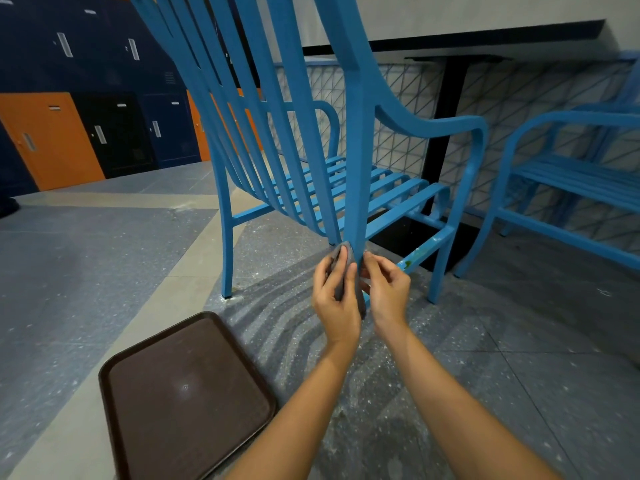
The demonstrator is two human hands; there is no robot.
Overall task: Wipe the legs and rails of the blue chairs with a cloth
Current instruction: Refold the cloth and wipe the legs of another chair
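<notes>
A blue slatted metal chair (360,140) stands close in front of me, seen from behind. Its near back leg runs down the middle of the view to floor level between my hands. A grey cloth (348,271) is wrapped around the lower part of that leg. My left hand (336,296) presses the cloth from the left, fingers closed on it. My right hand (388,289) pinches the cloth from the right side of the leg. Most of the cloth is hidden by my fingers. A second blue chair (568,174) stands to the right.
A dark brown tray (114,393) lies on the speckled grey floor at lower left. A black table post (446,126) rises behind the chair under a table top. Orange and dark lockers (52,140) line the far left wall. A mesh panel backs the chairs.
</notes>
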